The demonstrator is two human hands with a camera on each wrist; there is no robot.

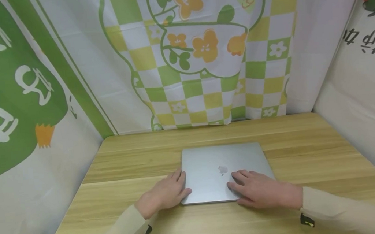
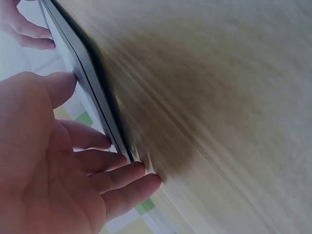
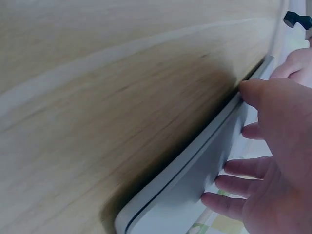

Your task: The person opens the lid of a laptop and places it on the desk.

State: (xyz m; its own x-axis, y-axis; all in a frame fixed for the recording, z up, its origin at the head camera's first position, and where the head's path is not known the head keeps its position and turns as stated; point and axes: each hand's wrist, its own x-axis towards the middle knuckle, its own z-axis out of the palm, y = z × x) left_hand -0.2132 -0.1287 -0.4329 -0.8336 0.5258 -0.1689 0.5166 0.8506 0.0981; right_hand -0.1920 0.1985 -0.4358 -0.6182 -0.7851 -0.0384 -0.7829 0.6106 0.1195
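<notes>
A closed silver laptop [image 1: 202,164] with an apple logo on its lid lies flat on the wooden table. At its left side is my left hand [image 1: 166,193], thumb on the lid near the front corner. The left wrist view shows the relaxed fingers [image 2: 124,195] of that hand spread along the laptop's edge, some reaching the tabletop. My right hand [image 1: 260,189] rests over the front right part of the lid. Its fingertips touch the lid, and in the right wrist view its thumb [image 3: 253,92] lies at the laptop's front edge.
The wooden table [image 1: 128,158] extends around the laptop on all sides. Behind it hangs a green and yellow checked curtain [image 1: 192,91] with printed flowers. Printed cloth walls [image 1: 73,140] stand close along the left and right sides.
</notes>
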